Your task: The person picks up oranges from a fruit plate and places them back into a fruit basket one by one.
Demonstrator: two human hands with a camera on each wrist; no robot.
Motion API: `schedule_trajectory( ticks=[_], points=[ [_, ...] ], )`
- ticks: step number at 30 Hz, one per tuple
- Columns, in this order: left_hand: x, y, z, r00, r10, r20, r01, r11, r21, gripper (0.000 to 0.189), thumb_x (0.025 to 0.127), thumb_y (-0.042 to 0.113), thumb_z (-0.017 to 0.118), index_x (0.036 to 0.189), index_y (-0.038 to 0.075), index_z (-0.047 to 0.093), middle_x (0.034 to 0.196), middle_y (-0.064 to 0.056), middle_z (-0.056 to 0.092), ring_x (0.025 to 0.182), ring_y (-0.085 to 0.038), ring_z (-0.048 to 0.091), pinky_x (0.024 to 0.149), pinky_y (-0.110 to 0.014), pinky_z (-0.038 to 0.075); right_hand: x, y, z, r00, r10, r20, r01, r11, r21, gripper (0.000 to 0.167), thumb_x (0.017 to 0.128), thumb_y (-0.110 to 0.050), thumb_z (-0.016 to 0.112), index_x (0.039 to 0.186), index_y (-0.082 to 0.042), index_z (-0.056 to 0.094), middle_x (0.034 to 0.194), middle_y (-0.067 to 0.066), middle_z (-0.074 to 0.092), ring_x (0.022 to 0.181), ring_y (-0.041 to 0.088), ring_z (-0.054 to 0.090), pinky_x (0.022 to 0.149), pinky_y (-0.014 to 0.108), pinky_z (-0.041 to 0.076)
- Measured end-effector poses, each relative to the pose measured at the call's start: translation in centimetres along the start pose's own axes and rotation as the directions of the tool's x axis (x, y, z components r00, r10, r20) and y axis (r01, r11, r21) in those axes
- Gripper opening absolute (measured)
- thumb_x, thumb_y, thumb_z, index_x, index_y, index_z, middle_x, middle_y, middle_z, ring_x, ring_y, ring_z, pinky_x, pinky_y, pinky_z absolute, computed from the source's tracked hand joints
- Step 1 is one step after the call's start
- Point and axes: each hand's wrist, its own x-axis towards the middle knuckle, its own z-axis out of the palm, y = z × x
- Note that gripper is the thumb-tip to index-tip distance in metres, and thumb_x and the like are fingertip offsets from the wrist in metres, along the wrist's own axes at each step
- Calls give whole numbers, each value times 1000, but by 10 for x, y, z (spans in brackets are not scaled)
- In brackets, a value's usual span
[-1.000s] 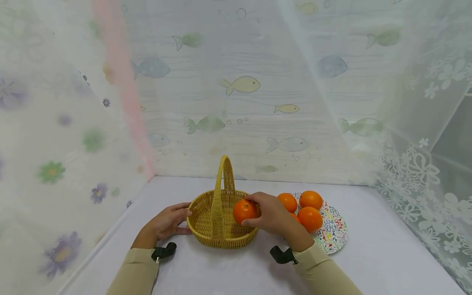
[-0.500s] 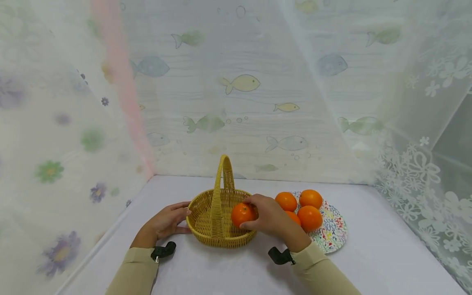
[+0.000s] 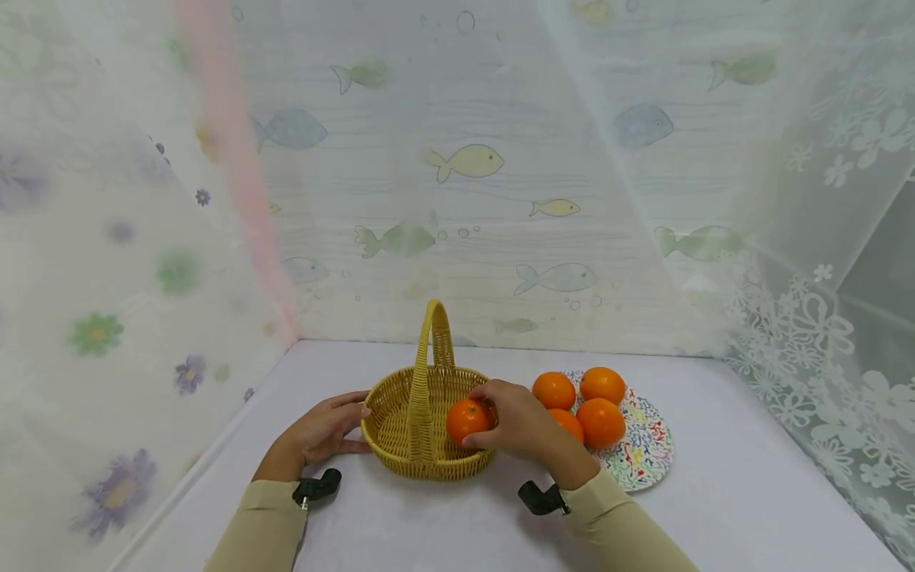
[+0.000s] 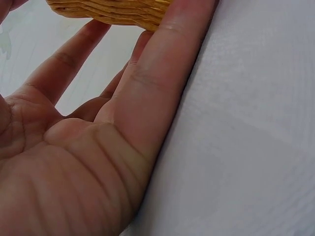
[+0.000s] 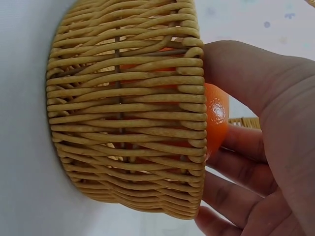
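Observation:
A yellow wicker basket [image 3: 422, 469] with a tall arched handle stands on the table. My left hand [image 3: 325, 429] touches its left side, thumb tip at the rim. In the left wrist view the fingers [image 4: 147, 73] are fairly straight, reaching the basket's woven wall [image 4: 118, 12], the hand's lower edge along the tabletop. With my right hand [image 3: 518, 421] I hold an orange [image 3: 468, 423] inside the right end of the basket. From the right wrist view, the orange [image 5: 216, 118] shows above the rim and through the weave, thumb on one side and fingers on the other.
Right of the basket, several more oranges [image 3: 600, 423] sit on a round plate [image 3: 650, 445] with colourful speckles, partly behind my right forearm. A white cloth covers the table [image 3: 443, 524]. Curtains with fish and flower prints [image 3: 457, 238] hang behind and at the sides.
My right hand has moved slightly left and down with the orange, lower into the basket. The left hand has stayed at the basket's left side.

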Motion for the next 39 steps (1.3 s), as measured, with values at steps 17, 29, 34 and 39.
schedule_trajectory(
  ticks=[17, 29, 34, 39],
  points=[
    [2, -1, -2, 1000, 1, -3, -1, 1000, 1, 68, 99, 21, 69, 158, 7, 39, 160, -18, 43, 132, -26, 58, 94, -58, 59, 1, 3, 4, 1000, 0, 25, 0, 1000, 0, 58, 77, -45, 90, 123, -17, 69, 114, -9, 69, 101, 10, 63, 91, 33, 58],
    [1, 0, -1, 1000, 1, 5, -1, 1000, -3, 66, 101, 20, 65, 159, 7, 37, 161, -18, 42, 133, -25, 57, 95, -58, 59, 1, 1, 2, 999, -21, 26, 22, 1000, -12, 56, 79, -42, 90, 124, -15, 70, 115, -7, 71, 103, 12, 65, 94, 36, 58],
    [1, -2, -2, 1000, 2, 7, -2, 1000, -1, 66, 101, 20, 65, 159, 7, 37, 161, -18, 41, 134, -26, 56, 95, -58, 59, 1, 1, -1, 999, -33, 25, 34, 999, -13, 58, 81, -43, 88, 127, -12, 70, 122, -2, 71, 111, 17, 65, 101, 41, 57],
    [2, -2, -2, 1000, 5, 6, -6, 1000, 3, 67, 101, 22, 66, 159, 7, 37, 161, -18, 41, 134, -27, 56, 95, -58, 59, 1, 1, -6, 999, -35, 19, 34, 999, 25, 61, 82, -43, 87, 130, -9, 69, 128, 6, 71, 122, 26, 64, 109, 48, 52]
  ],
)
